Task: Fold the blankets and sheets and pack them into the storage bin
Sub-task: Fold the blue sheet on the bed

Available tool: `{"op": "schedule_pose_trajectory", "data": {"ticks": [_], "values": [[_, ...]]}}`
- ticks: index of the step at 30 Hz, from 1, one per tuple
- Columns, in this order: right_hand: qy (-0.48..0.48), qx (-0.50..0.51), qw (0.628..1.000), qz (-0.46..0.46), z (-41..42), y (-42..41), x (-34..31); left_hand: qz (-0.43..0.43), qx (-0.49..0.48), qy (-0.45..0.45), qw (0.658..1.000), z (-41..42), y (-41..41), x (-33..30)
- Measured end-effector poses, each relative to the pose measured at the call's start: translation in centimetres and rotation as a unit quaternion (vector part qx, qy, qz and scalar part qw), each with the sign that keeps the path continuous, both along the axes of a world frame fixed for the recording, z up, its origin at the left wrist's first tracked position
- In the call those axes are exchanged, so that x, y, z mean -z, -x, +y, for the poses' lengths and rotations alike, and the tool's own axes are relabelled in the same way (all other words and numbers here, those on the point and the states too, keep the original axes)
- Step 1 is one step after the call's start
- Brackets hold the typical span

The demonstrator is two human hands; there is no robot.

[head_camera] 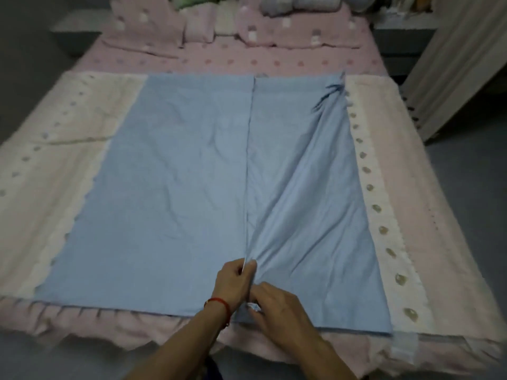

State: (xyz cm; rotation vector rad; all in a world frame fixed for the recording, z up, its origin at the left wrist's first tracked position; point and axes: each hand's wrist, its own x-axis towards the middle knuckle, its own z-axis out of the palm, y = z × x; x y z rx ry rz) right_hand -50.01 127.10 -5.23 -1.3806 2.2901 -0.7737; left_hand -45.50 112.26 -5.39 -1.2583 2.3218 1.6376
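My left hand point(234, 281) pinches the folded edge of the blue sheet point(170, 193) near the foot of the bed point(428, 242), thumb and fingers closed on the cloth where a long crease runs up the middle. My right hand point(277, 305) sits just beside it, fingers curled down into the fabric at the near hem (the fingertips are tucked under, so I cannot tell exactly what they catch). The sheet lies flat over a pale blanket point(55, 160) with a spotted border, bunched at its far right corner. A red cord point(219, 304) circles my left wrist. Pillows point(153, 26) at the head are blurred, and the heap behind them is cut off.
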Motion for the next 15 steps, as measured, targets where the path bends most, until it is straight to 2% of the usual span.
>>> {"op": "schedule_pose_trajectory", "data": {"ticks": [5, 8, 12, 15], "values": [[-0.057, -0.071, 0.993, -0.076, -11.2, -8.0, -3.2, -0.031, -0.092, 0.049, 0.994, -11.6, -10.9, -1.1], [-0.116, -0.087, 0.982, -0.124, -14.1, -11.1, -3.9, -0.067, -0.131, 0.064, 0.987, -17.1, -15.9, -1.3], [-0.134, -0.032, 0.979, -0.151, -15.4, -11.8, -2.9, -0.082, -0.136, 0.042, 0.986, -21.2, -19.5, -0.4], [-0.1, 0.01, 0.985, -0.142, -19.6, -10.2, -0.5, -0.068, -0.126, 0.019, 0.99, -21.9, -21.0, 1.2]]}}
